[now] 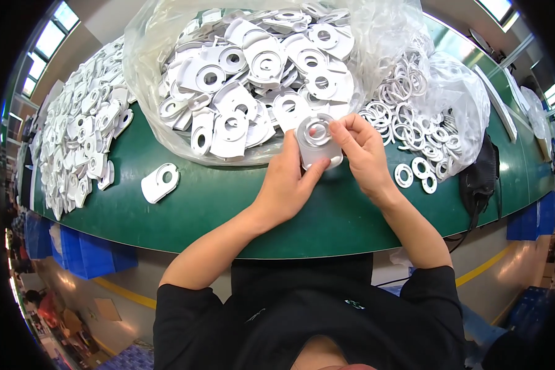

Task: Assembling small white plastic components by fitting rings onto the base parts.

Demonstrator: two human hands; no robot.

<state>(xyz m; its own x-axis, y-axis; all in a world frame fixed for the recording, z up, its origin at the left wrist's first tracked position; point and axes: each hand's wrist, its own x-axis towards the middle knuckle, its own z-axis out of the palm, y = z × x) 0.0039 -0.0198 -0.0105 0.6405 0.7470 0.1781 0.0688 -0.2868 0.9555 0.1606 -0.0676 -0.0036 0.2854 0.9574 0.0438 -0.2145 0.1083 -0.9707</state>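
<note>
A white plastic housing [315,156] with a round opening is held up above the near middle of the table. My left hand [283,185] grips it from the left, with the thumb across its lower edge. A pale ring [304,137] lies in or over the round opening; how far it is seated, I cannot tell. At the upper right edge, my right hand [367,151] pinches the ring or the housing's rim; its fingertips partly cover the contact. One loose white housing [161,183] rests on the green table [228,203] to the left.
Behind my hands, a clear plastic bag [143,68] holds many similar housings. A heap of housings [83,132] covers the table's left side. To the right, loose white rings [407,120] spill from another bag [472,108], beside a black pouch [480,176]. Blue bins [92,253] stand below.
</note>
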